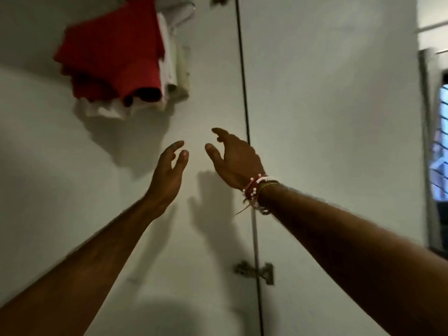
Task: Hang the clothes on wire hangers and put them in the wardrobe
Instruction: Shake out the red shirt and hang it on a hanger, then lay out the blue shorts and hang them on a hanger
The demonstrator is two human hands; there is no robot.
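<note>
Both hands are empty. The left hand has relaxed, slightly spread fingers, and the right hand is loosely opened, with beaded bracelets at the wrist. Both arms reach up, palms facing each other, in front of the closed wardrobe door. A red garment hangs beside pale clothes, high on the left and well above the hands.

The clothes are hanging at upper left, before the left door. Below them, the left hand and right hand are hovering side by side, apart. The latch is sitting lower, on the door seam. The window is lying far right.
</note>
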